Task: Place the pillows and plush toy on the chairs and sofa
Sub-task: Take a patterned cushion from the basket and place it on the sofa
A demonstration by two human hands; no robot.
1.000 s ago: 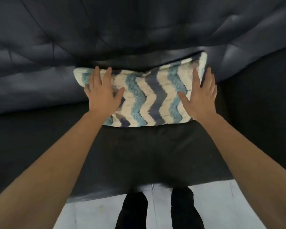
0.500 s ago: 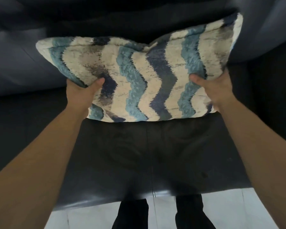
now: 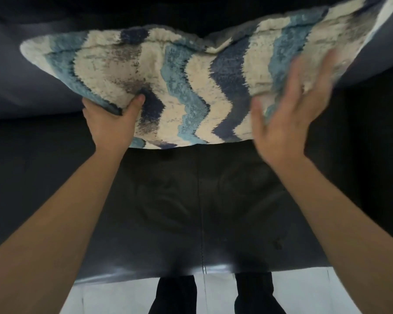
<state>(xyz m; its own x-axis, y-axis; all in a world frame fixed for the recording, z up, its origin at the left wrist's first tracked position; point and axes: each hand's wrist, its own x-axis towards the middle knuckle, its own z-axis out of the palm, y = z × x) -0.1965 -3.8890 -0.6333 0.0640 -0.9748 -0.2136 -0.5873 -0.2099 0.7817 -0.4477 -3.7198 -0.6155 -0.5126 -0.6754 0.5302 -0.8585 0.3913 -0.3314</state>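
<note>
A big pillow with wavy blue, white and dark stripes fills the upper part of the frame. It is held up in the air, above the dark seat of the sofa, and it looks clear of the seat. Its long side runs across the picture from left to right, with the right end tilted higher, up into the top right corner.

The left hand is at the lower left edge of the pillow. Its fingers are closed on that edge, with the thumb pressed into the front and the other fingers hidden behind. This hand is carrying the pillow.

The right hand is at the lower right part of the pillow. Its fingers are spread wide and flat. It is blurry, so I cannot tell if it touches the fluffy front or floats just in front of it. It is not gripping anything.

The pillow is above and past both hands, toward the dark back of the sofa at the top. I think the next move is to pat or push the pillow back, so it leans there with its long side level.

At the bottom are a pale floor and two dark legs.
</note>
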